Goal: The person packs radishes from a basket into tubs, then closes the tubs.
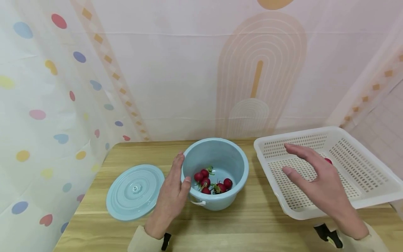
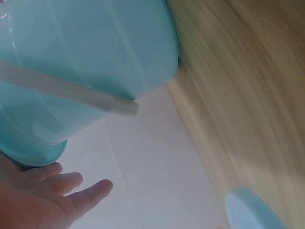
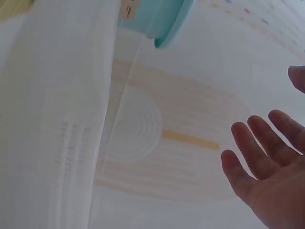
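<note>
A light blue bucket (image 1: 215, 203) stands mid-table with several red radishes (image 1: 205, 182) at its bottom. My left hand (image 1: 171, 194) rests against the bucket's left rim, fingers straight, thumb by the edge. In the left wrist view the bucket's side (image 2: 90, 43) and its pale handle (image 2: 66, 90) show large beside those fingers. My right hand (image 1: 324, 182), fingers spread and holding nothing, hovers over the white perforated basket (image 1: 294, 199). Behind that hand a red radish (image 1: 328, 161) lies in the basket, partly hidden. In the right wrist view the empty palm (image 3: 281, 191) shows beside the basket wall (image 3: 57, 119).
The round blue lid (image 1: 135, 192) lies flat on the wooden table (image 1: 220, 234), left of the bucket. A patterned curtain (image 1: 176, 80) hangs close behind the table and along its left side. The basket reaches the table's right edge.
</note>
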`<state>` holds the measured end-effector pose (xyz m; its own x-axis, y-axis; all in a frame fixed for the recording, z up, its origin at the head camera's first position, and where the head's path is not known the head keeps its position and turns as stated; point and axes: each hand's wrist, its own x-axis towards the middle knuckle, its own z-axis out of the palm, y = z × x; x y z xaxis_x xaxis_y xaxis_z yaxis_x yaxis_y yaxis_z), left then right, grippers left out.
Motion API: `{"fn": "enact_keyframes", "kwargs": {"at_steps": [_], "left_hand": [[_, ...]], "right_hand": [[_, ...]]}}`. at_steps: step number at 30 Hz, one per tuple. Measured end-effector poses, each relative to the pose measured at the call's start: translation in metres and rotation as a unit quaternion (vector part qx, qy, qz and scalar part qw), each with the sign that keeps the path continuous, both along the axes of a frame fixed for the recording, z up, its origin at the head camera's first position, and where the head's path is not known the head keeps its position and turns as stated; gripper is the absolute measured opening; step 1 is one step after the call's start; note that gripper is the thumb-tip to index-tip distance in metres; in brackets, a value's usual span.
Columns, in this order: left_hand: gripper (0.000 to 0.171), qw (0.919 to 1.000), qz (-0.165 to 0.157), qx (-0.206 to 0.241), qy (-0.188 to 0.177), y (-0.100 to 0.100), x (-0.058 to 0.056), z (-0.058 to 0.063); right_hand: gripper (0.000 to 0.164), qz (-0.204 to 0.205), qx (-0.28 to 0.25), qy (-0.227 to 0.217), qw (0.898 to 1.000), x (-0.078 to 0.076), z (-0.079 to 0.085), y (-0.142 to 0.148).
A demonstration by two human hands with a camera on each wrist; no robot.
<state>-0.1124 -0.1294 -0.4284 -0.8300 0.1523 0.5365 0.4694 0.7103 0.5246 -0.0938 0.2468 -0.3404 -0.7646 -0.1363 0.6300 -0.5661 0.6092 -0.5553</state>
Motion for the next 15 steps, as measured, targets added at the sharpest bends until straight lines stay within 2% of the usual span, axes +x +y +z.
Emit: {"fn": "enact_keyframes", "kwargs": {"at_steps": [5,12,15], "left_hand": [[0.066,1.0,0.001,0.001,-0.001,0.0,0.0,0.001],[0.066,1.0,0.001,0.001,0.001,0.0,-0.001,0.0],[0.065,1.0,0.001,0.001,0.0,0.0,-0.001,0.0]], "right_hand": [[0.057,-0.019,0.011,-0.018,1.0,0.0,0.004,0.02],[0.055,-0.016,0.033,-0.004,0.999,-0.006,0.008,0.046],[0.051,-0.02,0.038,-0.017,0.999,-0.009,0.01,0.057]]}}
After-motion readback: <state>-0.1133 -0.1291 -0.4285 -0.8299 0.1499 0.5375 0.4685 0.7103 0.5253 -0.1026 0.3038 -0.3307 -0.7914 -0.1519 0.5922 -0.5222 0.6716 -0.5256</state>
